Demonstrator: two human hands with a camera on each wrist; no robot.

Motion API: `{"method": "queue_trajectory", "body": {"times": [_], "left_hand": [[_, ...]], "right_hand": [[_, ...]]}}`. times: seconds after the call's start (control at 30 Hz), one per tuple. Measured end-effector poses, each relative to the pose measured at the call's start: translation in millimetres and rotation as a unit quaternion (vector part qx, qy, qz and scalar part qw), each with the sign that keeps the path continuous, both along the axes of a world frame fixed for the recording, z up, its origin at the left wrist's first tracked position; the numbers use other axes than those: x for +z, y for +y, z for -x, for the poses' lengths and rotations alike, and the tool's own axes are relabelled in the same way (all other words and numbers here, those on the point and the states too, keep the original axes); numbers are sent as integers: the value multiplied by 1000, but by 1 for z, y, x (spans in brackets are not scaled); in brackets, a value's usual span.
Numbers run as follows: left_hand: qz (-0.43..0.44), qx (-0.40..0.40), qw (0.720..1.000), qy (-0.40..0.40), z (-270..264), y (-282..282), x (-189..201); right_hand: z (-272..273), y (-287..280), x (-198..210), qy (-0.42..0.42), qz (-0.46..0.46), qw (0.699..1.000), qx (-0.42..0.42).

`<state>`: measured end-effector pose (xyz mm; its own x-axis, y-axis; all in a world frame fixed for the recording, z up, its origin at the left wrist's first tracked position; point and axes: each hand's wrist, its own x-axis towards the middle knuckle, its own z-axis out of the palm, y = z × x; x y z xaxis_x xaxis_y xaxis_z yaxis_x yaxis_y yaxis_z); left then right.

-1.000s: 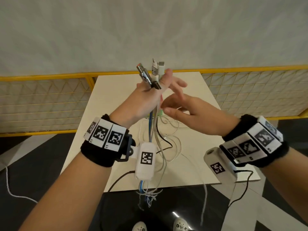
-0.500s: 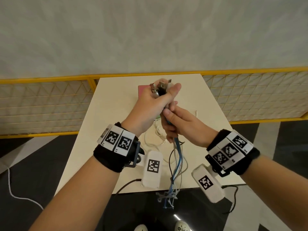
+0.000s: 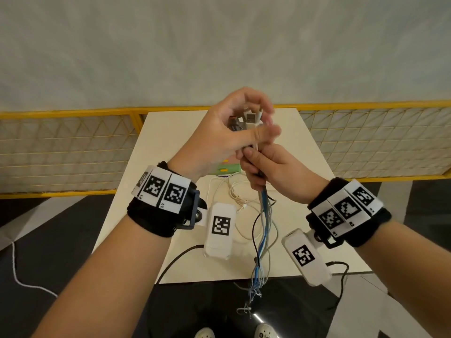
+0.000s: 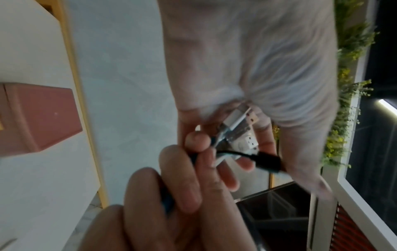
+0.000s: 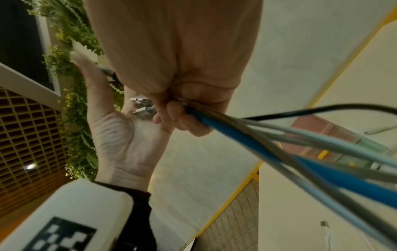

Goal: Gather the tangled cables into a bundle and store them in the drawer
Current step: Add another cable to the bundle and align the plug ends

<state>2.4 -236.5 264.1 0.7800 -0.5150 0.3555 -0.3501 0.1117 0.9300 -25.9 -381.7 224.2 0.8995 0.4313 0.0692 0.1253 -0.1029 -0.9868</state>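
Blue, grey and black cables (image 3: 264,230) gripped in my right hand (image 3: 271,170); left hand (image 3: 219,140) fingers curled loosely around their USB plugs (image 3: 249,119).

Loose white cable (image 3: 229,191) sprawls on the table (image 3: 156,167) at six o'clock of the drawer box (image 3: 225,167); table's nine o'clock side lies bare.

No readable words, brands or numbers anywhere. Only signs: black-and-white square code markers. 3 on the left wristband (image 3: 163,191), 3 on the right wristband (image 3: 346,211), 1 on each wrist camera housing: left camera (image 3: 220,225), right camera (image 3: 303,256). Tiny characters sit at the corners of the wristband markers, too small to read. Right wrist view shows part of 1 marker, blurred.
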Motion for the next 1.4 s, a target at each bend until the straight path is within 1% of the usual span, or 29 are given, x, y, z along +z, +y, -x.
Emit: {"method": "queue_trajectory", "body": {"times": [0.13, 0.27, 0.3, 0.37, 0.4, 0.43, 0.47, 0.53, 0.63, 0.7, 0.77, 0.87, 0.93, 1.0, 1.07, 1.13, 1.2, 1.23, 1.3, 1.33, 1.37, 1.4], "left_hand": [[-3, 49, 998, 37, 0, -10, 1], [27, 43, 996, 69, -6, -12, -6], [39, 41, 995, 88, -9, -11, -12], [64, 43, 983, 164, -12, -9, -23], [59, 34, 978, 195, -12, -8, -28], [30, 25, 978, 203, -9, -9, -31], [-15, 28, 981, 193, -6, -10, -33], [-80, 74, 981, 161, -6, -11, -33], [-119, 118, 979, 117, -8, -6, -28], [-141, 130, 977, 88, -9, -3, -28], [-127, 153, 976, 91, -10, -1, -32], [-1, 207, 969, 136, -24, 7, -35], [63, 212, 959, 179, -31, 13, -35], [66, 219, 952, 204, -35, 20, -37], [32, 227, 951, 210, -36, 27, -39], [11, 239, 947, 212, -39, 33, -40], [7, 247, 944, 219, -43, 40, -41], [2, 250, 941, 226, -44, 44, -42], [-18, 252, 937, 239, -46, 51, -44], [-33, 248, 937, 245, -45, 53, -46], [-49, 239, 937, 249, -45, 55, -47], [-63, 228, 939, 251, -43, 56, -50]], "right_hand": [[2, 4, 2, 3, -33, 999, 17], [0, 7, -2, 24, -73, 997, -2], [-2, 7, -2, 25, -80, 996, -13], [-5, 7, -1, 28, -89, 995, -38], [-7, 8, 0, 27, -90, 995, -45], [-9, 8, 1, 23, -83, 995, -45], [-10, 9, 2, 14, -66, 997, -42], [-14, 11, 0, -2, -24, 999, -41], [-20, 13, -5, -30, 11, 999, -41], [-22, 14, -5, -52, 27, 998, -14], [-24, 15, -9, -55, 60, 996, 31], [-27, 20, -33, -77, 177, 977, 96], [-31, 20, -57, -88, 237, 961, 109], [-36, 22, -80, -84, 271, 948, 141], [-42, 21, -103, -60, 317, 926, 196], [-51, 16, -128, -20, 352, 904, 244], [-61, 7, -146, 39, 351, 897, 265], [-67, 3, -152, 79, 345, 897, 264], [-75, -3, -162, 151, 322, 912, 206], [-78, -5, -168, 155, 315, 924, 149], [-81, -5, -176, 131, 326, 933, 78], [-82, -5, -184, 96, 359, 928, 14]]}}
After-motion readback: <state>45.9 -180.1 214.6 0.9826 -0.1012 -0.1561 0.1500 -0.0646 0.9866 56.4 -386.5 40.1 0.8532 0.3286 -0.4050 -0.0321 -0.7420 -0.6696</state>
